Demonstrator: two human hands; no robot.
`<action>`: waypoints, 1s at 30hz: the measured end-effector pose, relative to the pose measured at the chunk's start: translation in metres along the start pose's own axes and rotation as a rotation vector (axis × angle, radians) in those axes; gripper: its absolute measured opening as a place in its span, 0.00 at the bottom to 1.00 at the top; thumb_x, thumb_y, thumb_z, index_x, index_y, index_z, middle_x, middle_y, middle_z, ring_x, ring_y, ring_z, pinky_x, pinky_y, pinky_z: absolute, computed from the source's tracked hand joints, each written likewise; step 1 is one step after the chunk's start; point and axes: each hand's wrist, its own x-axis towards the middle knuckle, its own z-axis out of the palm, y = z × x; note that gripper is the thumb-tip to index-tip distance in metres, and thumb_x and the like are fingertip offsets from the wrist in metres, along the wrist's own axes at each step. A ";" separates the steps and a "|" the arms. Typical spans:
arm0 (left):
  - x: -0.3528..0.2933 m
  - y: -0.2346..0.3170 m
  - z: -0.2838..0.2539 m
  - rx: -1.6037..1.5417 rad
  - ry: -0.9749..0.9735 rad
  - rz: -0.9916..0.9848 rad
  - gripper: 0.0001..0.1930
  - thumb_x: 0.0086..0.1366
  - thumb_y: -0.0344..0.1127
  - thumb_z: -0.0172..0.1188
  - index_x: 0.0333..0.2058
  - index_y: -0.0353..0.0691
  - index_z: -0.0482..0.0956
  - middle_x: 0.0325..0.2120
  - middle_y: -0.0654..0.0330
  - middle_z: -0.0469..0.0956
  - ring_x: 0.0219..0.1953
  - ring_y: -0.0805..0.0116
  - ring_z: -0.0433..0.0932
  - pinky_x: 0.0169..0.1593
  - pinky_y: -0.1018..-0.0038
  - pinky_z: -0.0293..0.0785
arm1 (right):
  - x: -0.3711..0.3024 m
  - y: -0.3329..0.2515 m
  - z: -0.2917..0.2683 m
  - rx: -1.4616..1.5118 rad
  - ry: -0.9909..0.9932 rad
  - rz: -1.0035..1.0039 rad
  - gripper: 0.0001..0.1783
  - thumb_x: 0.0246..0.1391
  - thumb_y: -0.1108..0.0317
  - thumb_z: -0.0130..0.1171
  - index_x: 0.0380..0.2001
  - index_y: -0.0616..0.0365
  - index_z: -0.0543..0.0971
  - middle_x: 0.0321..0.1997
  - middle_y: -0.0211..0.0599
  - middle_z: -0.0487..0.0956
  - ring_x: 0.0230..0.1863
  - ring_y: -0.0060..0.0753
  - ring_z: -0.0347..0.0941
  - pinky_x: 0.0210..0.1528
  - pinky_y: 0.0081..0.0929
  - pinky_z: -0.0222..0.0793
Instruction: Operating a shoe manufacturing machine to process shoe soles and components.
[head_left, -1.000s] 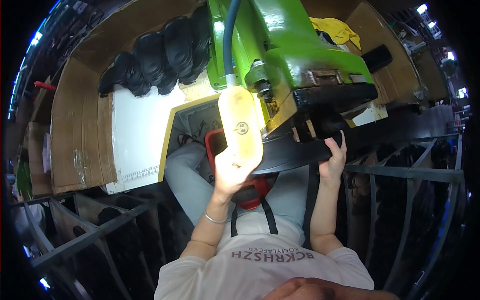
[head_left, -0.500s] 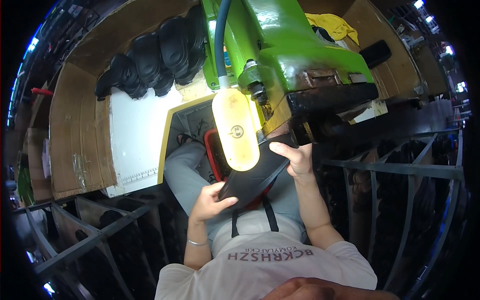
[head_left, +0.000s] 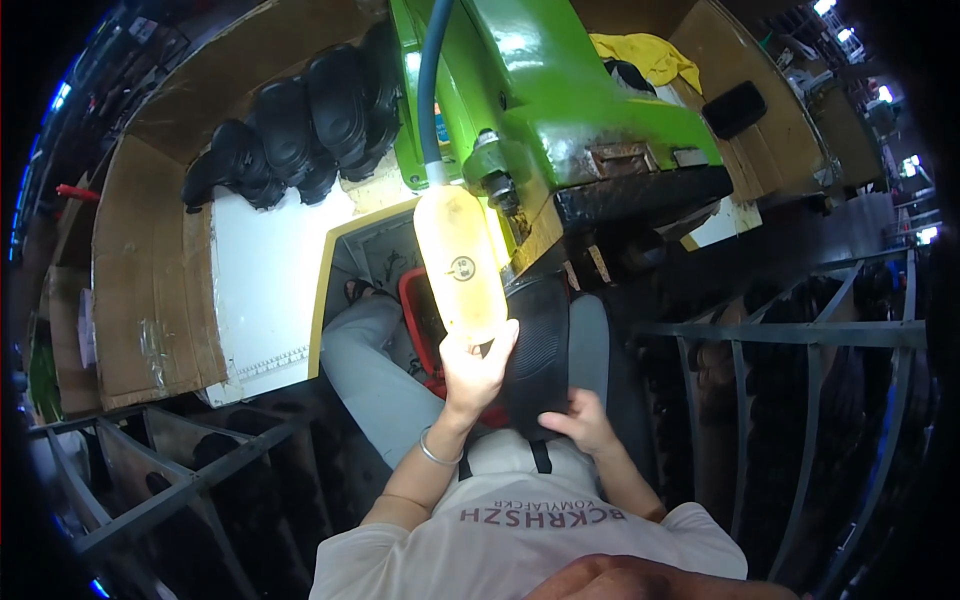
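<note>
A black shoe piece [head_left: 535, 355] with fine ribs hangs lengthwise under the nose of a green machine [head_left: 620, 130], its far end close below the machine's working part. My left hand [head_left: 474, 375], with a bracelet on its wrist, is closed on the piece's left edge, thumb on top. Its fingertips overlap the lower end of a glowing oval lamp [head_left: 462, 265]. My right hand [head_left: 588, 425] grips the near right end of the piece, thumb laid over it and other fingers partly hidden.
Black shoes [head_left: 290, 130] are piled on the white tabletop [head_left: 255, 290] at left, inside cardboard walls [head_left: 150, 290]. A red bin [head_left: 415, 300] stands below. Metal racks [head_left: 790, 333] flank me. A yellow cloth [head_left: 650, 58] and a black phone-like slab [head_left: 735, 108] lie back right.
The black piece has turned from slanting to nearly lengthwise. My left hand has moved right and up beside the lamp; my right hand has slid down to the piece's near end.
</note>
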 end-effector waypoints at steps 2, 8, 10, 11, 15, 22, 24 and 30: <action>-0.003 -0.002 0.000 -0.048 -0.021 -0.010 0.16 0.58 0.19 0.58 0.45 0.28 0.70 0.35 0.57 0.77 0.35 0.76 0.76 0.42 0.81 0.73 | -0.013 -0.005 -0.021 0.091 0.127 -0.102 0.22 0.43 0.77 0.62 0.45 0.69 0.72 0.43 0.40 0.77 0.43 0.26 0.73 0.46 0.22 0.69; 0.005 -0.007 0.010 -0.064 -0.075 -0.049 0.16 0.57 0.19 0.57 0.45 0.29 0.69 0.33 0.60 0.77 0.35 0.77 0.75 0.41 0.81 0.72 | -0.002 -0.068 -0.051 0.193 0.514 -0.460 0.17 0.45 0.78 0.58 0.41 0.67 0.72 0.39 0.36 0.76 0.38 0.24 0.72 0.44 0.19 0.67; 0.015 -0.004 0.012 -0.040 -0.059 0.005 0.13 0.57 0.21 0.58 0.43 0.30 0.71 0.31 0.62 0.76 0.34 0.78 0.74 0.40 0.81 0.72 | 0.017 -0.094 -0.053 0.136 0.552 -0.533 0.15 0.48 0.76 0.57 0.42 0.66 0.72 0.39 0.37 0.76 0.39 0.24 0.72 0.44 0.19 0.68; 0.021 0.002 0.013 0.018 -0.037 0.051 0.12 0.57 0.22 0.59 0.41 0.30 0.73 0.30 0.63 0.76 0.33 0.79 0.73 0.39 0.81 0.71 | 0.027 -0.105 -0.056 0.082 0.542 -0.573 0.14 0.51 0.75 0.56 0.42 0.65 0.72 0.39 0.37 0.76 0.40 0.25 0.73 0.45 0.20 0.68; 0.033 0.028 -0.010 0.037 -0.161 0.004 0.12 0.53 0.24 0.64 0.37 0.33 0.75 0.30 0.62 0.77 0.32 0.74 0.74 0.39 0.79 0.72 | 0.062 -0.144 -0.056 0.008 0.340 -0.574 0.15 0.51 0.74 0.56 0.44 0.63 0.72 0.39 0.36 0.75 0.39 0.24 0.73 0.42 0.20 0.69; 0.038 0.050 -0.072 0.113 -0.068 0.107 0.14 0.48 0.21 0.66 0.36 0.29 0.77 0.30 0.58 0.79 0.32 0.74 0.77 0.40 0.79 0.73 | 0.098 -0.133 -0.009 -0.061 0.153 -0.607 0.14 0.49 0.73 0.58 0.41 0.62 0.73 0.42 0.32 0.74 0.44 0.21 0.68 0.48 0.19 0.62; 0.031 0.052 -0.091 0.121 -0.010 0.057 0.14 0.47 0.20 0.64 0.36 0.29 0.77 0.29 0.58 0.79 0.32 0.74 0.77 0.39 0.79 0.73 | 0.098 -0.132 0.015 -0.135 0.109 -0.657 0.17 0.49 0.75 0.58 0.44 0.63 0.73 0.42 0.30 0.74 0.44 0.21 0.68 0.50 0.20 0.61; -0.001 0.031 -0.128 0.072 -0.015 -0.058 0.09 0.49 0.19 0.65 0.28 0.32 0.75 0.28 0.60 0.78 0.29 0.77 0.75 0.37 0.81 0.72 | 0.105 -0.121 0.035 -0.161 0.018 -0.677 0.19 0.47 0.76 0.61 0.45 0.64 0.72 0.40 0.30 0.76 0.40 0.21 0.70 0.47 0.20 0.65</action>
